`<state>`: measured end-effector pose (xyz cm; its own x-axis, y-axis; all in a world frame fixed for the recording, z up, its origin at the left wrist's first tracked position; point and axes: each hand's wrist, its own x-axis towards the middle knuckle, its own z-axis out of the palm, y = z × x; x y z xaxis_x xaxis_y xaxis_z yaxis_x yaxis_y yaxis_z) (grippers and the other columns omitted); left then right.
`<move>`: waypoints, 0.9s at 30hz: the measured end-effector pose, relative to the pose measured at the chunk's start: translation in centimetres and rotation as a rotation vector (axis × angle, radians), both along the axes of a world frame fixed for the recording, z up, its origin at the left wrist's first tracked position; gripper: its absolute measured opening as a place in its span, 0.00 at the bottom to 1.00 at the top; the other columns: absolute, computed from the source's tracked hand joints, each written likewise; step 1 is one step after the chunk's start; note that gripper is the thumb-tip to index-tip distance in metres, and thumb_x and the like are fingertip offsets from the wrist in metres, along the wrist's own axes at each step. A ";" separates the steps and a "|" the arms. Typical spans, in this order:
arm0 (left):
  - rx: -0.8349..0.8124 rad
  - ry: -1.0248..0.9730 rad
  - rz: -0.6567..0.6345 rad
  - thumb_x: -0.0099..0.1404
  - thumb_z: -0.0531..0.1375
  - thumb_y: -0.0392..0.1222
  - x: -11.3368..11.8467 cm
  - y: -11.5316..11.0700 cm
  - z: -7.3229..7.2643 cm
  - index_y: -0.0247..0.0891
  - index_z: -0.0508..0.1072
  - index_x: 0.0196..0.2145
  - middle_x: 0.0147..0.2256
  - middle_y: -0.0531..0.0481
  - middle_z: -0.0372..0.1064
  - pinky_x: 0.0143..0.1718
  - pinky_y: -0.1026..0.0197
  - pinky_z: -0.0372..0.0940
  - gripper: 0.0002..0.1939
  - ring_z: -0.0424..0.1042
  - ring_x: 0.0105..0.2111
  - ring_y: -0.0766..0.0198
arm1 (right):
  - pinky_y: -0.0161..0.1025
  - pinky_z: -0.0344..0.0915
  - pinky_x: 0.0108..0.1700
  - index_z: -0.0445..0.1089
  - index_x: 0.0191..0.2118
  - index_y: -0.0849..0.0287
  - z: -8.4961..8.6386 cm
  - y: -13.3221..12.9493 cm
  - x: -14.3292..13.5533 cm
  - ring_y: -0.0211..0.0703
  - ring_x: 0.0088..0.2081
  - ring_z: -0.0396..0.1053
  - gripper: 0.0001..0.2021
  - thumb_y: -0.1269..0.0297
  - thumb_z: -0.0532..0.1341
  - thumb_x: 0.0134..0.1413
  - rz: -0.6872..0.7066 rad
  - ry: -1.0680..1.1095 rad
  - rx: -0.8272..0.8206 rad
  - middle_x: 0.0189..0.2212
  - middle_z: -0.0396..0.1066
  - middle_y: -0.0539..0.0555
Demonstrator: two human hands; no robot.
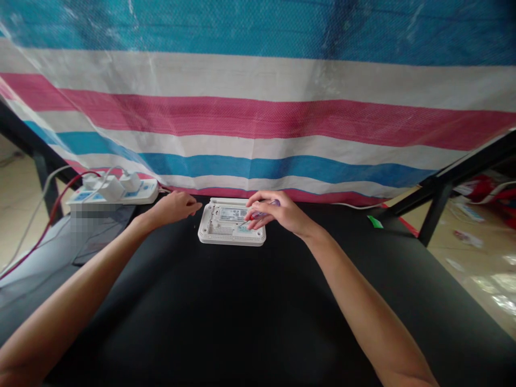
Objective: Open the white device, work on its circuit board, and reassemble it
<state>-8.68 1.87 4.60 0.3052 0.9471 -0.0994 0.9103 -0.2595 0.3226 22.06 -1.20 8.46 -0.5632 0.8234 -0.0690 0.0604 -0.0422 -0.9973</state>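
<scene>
A white plastic device [213,236] with vent holes and a printed label lies flat near the back of the black table. Over its right side, my right hand [278,209] grips a small screwdriver [258,214] with a purple and red handle; the shaft points down and left toward the device. Just left of the device is my left hand [176,207], its fingers curled together and the thumb side facing the device. Whether anything small sits between those fingers is too small to tell.
At the back left, a white power strip [149,191] holds plugs with white and red cables. A dark flat item [116,228] lies before it, partly pixelated. A green scrap [374,221] rests at the right. A striped sheet [250,121] hangs behind the table [209,317].
</scene>
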 end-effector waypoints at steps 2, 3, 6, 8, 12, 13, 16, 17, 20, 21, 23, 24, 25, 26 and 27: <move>0.184 -0.133 0.073 0.66 0.51 0.52 0.2 0.0 0.7 0.38 0.72 0.23 0.20 0.50 0.69 0.27 0.63 0.56 0.21 0.68 0.22 0.63 | 0.40 0.77 0.35 0.69 0.40 0.60 -0.5 -0.3 -1.4 0.45 0.31 0.79 0.14 0.60 0.69 0.51 -0.025 0.047 -0.010 0.32 0.78 0.56; 0.250 -0.225 0.116 0.65 0.52 0.52 0.4 -0.1 1.0 0.38 0.72 0.23 0.19 0.51 0.68 0.26 0.63 0.56 0.20 0.67 0.22 0.64 | 0.40 0.78 0.36 0.69 0.40 0.60 -0.8 -0.4 -2.2 0.45 0.31 0.79 0.14 0.61 0.69 0.50 -0.023 0.059 -0.015 0.32 0.78 0.55; 0.324 -0.544 0.241 0.65 0.54 0.52 1.0 -1.0 0.9 0.37 0.71 0.23 0.17 0.54 0.64 0.23 0.65 0.56 0.19 0.63 0.19 0.67 | 0.38 0.77 0.35 0.69 0.38 0.60 -1.5 -0.5 -4.7 0.43 0.31 0.79 0.12 0.64 0.69 0.50 0.028 0.057 -0.045 0.30 0.77 0.54; 0.326 -0.723 0.297 0.65 0.56 0.51 1.4 -1.9 0.0 0.37 0.70 0.23 0.17 0.55 0.62 0.22 0.66 0.55 0.18 0.61 0.17 0.69 | 0.37 0.77 0.33 0.70 0.37 0.60 -1.8 -0.3 -6.1 0.42 0.29 0.78 0.10 0.66 0.68 0.51 0.050 0.044 -0.061 0.28 0.76 0.53; 0.316 -0.975 0.379 0.65 0.58 0.51 1.8 -3.8 -2.6 0.36 0.70 0.23 0.17 0.55 0.60 0.19 0.66 0.53 0.18 0.60 0.17 0.70 | 0.36 0.77 0.32 0.69 0.36 0.59 -1.9 0.4 -7.9 0.42 0.28 0.78 0.04 0.69 0.65 0.54 0.038 0.040 -0.064 0.26 0.75 0.51; 0.314 -1.002 0.389 0.65 0.59 0.51 1.8 -4.1 -3.2 0.36 0.70 0.23 0.17 0.55 0.60 0.19 0.66 0.53 0.18 0.59 0.17 0.70 | 0.36 0.77 0.32 0.69 0.36 0.59 -1.9 0.6 -8.2 0.42 0.27 0.78 0.04 0.70 0.64 0.55 0.036 0.030 -0.065 0.26 0.75 0.51; 0.361 -1.077 0.419 0.66 0.59 0.49 2.0 -4.8 -4.2 0.37 0.70 0.24 0.17 0.56 0.58 0.19 0.66 0.54 0.17 0.59 0.17 0.70 | 0.36 0.77 0.30 0.69 0.34 0.59 -1.9 1.0 -8.9 0.41 0.25 0.77 0.03 0.70 0.64 0.55 0.053 -0.019 -0.067 0.24 0.74 0.50; 0.385 -1.100 0.430 0.66 0.59 0.49 2.0 -4.8 -4.3 0.37 0.70 0.24 0.17 0.56 0.58 0.19 0.66 0.54 0.17 0.59 0.17 0.70 | 0.37 0.77 0.30 0.69 0.34 0.59 -1.9 1.1 -9.1 0.41 0.24 0.77 0.03 0.70 0.64 0.55 0.064 -0.039 -0.062 0.23 0.74 0.50; 0.452 -1.171 0.459 0.66 0.59 0.49 2.1 -4.7 -4.4 0.37 0.69 0.24 0.17 0.56 0.58 0.18 0.67 0.54 0.16 0.58 0.17 0.70 | 0.35 0.75 0.27 0.68 0.34 0.59 -2.1 1.1 -9.9 0.41 0.24 0.76 0.06 0.68 0.66 0.55 0.079 -0.114 0.015 0.22 0.72 0.49; 0.468 -1.197 0.464 0.66 0.59 0.49 2.1 -4.6 -4.4 0.37 0.69 0.24 0.17 0.56 0.58 0.18 0.67 0.54 0.16 0.58 0.17 0.70 | 0.34 0.74 0.26 0.68 0.34 0.58 -2.2 1.0 -10.1 0.41 0.24 0.76 0.07 0.67 0.67 0.53 0.068 -0.150 0.074 0.21 0.72 0.49; 0.489 -1.250 0.467 0.67 0.59 0.49 2.1 -4.5 -4.6 0.36 0.69 0.26 0.18 0.56 0.58 0.17 0.68 0.53 0.16 0.58 0.17 0.71 | 0.31 0.69 0.22 0.67 0.36 0.58 -2.4 1.0 -10.4 0.39 0.21 0.73 0.11 0.66 0.70 0.49 0.024 -0.217 0.226 0.22 0.71 0.48; 0.499 -1.279 0.458 0.67 0.59 0.49 2.1 -4.4 -4.8 0.36 0.70 0.27 0.19 0.56 0.59 0.17 0.68 0.53 0.15 0.59 0.18 0.71 | 0.30 0.66 0.20 0.68 0.36 0.58 -2.4 1.0 -10.4 0.37 0.20 0.72 0.13 0.67 0.71 0.47 0.001 -0.233 0.295 0.23 0.70 0.47; 0.510 -1.306 0.437 0.68 0.59 0.50 2.2 -4.4 -4.9 0.36 0.71 0.30 0.21 0.55 0.62 0.18 0.69 0.54 0.15 0.62 0.20 0.70 | 0.30 0.65 0.20 0.68 0.37 0.58 -2.5 0.9 -10.3 0.36 0.20 0.70 0.13 0.67 0.71 0.46 -0.017 -0.232 0.345 0.25 0.70 0.47; 0.519 -1.328 0.400 0.68 0.59 0.51 2.3 -4.4 -5.1 0.36 0.72 0.34 0.24 0.53 0.66 0.20 0.68 0.57 0.14 0.65 0.22 0.69 | 0.30 0.65 0.20 0.68 0.38 0.58 -2.6 0.9 -10.1 0.35 0.21 0.70 0.13 0.68 0.70 0.47 -0.030 -0.215 0.375 0.26 0.71 0.48; 0.524 -1.342 0.346 0.69 0.58 0.52 2.5 -4.4 -5.2 0.36 0.72 0.39 0.29 0.51 0.70 0.23 0.68 0.62 0.15 0.69 0.27 0.67 | 0.31 0.66 0.22 0.69 0.40 0.58 -2.8 0.9 -9.7 0.35 0.22 0.70 0.12 0.69 0.68 0.48 -0.044 -0.192 0.390 0.28 0.71 0.48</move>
<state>-6.16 -2.53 -0.62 -0.3524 0.8280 0.4362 0.0542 -0.4472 0.8928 12.37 -0.31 5.67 -0.5341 0.8317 0.1517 0.2530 0.3285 -0.9100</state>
